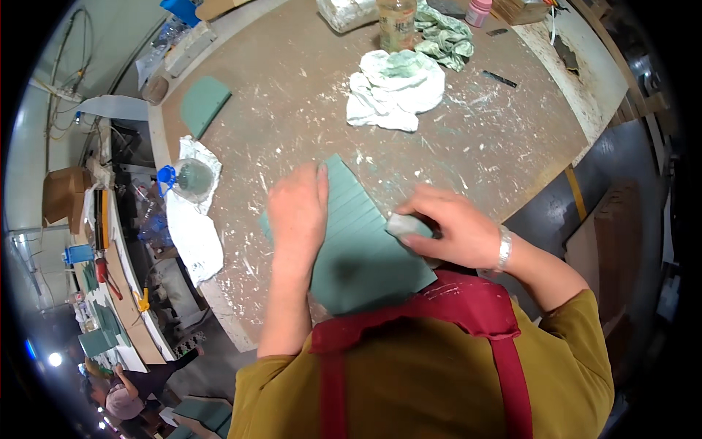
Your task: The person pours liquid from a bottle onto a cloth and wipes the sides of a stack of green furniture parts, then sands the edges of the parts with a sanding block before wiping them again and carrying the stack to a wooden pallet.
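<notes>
A green grooved panel (358, 245) lies at the table's near edge, against my red apron. My left hand (297, 205) rests over its left part and grips it, the fingertips bent at the far side and partly hidden. Several parallel grooves cross the panel's upper half. At the panel's right edge, my right hand (457, 227) pinches a small whitish block (407, 226) between thumb and fingers. The block touches that edge or sits just beside it; I cannot tell which.
On the brown, paint-specked table (285, 95) lie a crumpled white cloth (395, 88), a green-stained cloth (444, 40), a glass bottle (397, 25), a dark thin tool (499, 78) and another green piece (205, 104). A clear jar (194, 179) stands left on white cloth. Another person (124, 399) is lower left.
</notes>
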### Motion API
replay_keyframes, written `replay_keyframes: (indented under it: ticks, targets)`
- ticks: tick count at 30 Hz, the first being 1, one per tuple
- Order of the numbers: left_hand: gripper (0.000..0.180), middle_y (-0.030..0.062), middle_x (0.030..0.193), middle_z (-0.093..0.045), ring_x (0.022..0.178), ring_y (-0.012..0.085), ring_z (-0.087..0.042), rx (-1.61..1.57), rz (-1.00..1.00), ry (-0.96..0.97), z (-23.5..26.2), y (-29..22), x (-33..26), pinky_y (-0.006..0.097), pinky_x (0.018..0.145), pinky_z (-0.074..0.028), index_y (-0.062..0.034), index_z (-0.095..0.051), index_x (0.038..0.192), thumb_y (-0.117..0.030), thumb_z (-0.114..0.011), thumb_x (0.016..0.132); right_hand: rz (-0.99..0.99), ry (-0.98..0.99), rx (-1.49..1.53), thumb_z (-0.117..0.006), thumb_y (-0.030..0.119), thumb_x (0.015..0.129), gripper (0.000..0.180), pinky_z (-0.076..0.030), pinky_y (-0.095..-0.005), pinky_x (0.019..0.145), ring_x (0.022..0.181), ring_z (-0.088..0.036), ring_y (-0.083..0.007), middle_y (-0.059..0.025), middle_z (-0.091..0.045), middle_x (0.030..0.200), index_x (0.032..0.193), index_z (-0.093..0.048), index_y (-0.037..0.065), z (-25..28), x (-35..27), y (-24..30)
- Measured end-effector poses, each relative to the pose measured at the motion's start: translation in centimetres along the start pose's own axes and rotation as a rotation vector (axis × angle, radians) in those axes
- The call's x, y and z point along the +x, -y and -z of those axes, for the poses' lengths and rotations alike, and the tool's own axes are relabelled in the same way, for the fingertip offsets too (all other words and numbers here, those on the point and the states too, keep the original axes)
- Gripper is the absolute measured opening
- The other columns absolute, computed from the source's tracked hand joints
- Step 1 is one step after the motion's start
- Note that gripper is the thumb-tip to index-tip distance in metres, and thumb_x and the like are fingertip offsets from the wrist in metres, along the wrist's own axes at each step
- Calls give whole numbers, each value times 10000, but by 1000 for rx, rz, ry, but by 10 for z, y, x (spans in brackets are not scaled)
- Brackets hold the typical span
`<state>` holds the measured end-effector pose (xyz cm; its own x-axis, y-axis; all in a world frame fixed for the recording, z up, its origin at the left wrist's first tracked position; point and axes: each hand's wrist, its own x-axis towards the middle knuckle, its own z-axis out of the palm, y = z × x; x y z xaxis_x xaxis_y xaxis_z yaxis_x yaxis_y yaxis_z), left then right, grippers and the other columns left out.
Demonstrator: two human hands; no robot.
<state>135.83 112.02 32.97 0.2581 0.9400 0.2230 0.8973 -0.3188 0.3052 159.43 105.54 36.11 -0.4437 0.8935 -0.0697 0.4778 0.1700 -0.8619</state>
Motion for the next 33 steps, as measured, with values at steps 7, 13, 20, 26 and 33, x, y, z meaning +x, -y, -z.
replay_keyframes:
  ticks: [7,13,20,26,33]
  targets:
    - [262,188,762,-614,726,391,-590,-21,-24,-24,1,-4,1,484,691,-451,-5,-563,789,-207,-536,955,-94,-95,63,-689,180,847,316,-478,-359,729,833,-588,-256,-118,-576,945,1105,-607,16,7,6,6]
    - [268,212,800,-608,767,410,-585,-35,22,28,3,-2,0,496,697,-443,-5,-569,836,-232,-519,968,25,8,-54,-700,157,828,310,-489,-353,780,878,-599,-309,-128,-594,965,1093,-608,26,-2,-28,2]
    - [277,201,772,-615,741,404,-595,-19,16,15,0,-4,1,499,689,-454,-4,-561,797,-230,-534,955,-26,-55,53,-684,178,837,322,-492,-370,821,933,-603,-310,-128,-605,1011,1117,-597,42,-5,-35,5]
    - [282,202,786,-620,743,411,-593,-18,6,-9,1,0,-3,500,689,-455,-3,-563,804,-236,-531,958,-123,212,87,-694,181,834,323,-490,-346,807,925,-600,-275,-110,-601,997,1115,-603,53,16,-64,2]
    - [270,210,780,-616,739,413,-590,-22,-5,7,3,-4,-2,500,687,-458,0,-564,812,-223,-535,961,-28,145,169,-717,112,829,364,-458,-339,799,883,-583,-252,-96,-596,949,1175,-627,43,7,-73,-8]
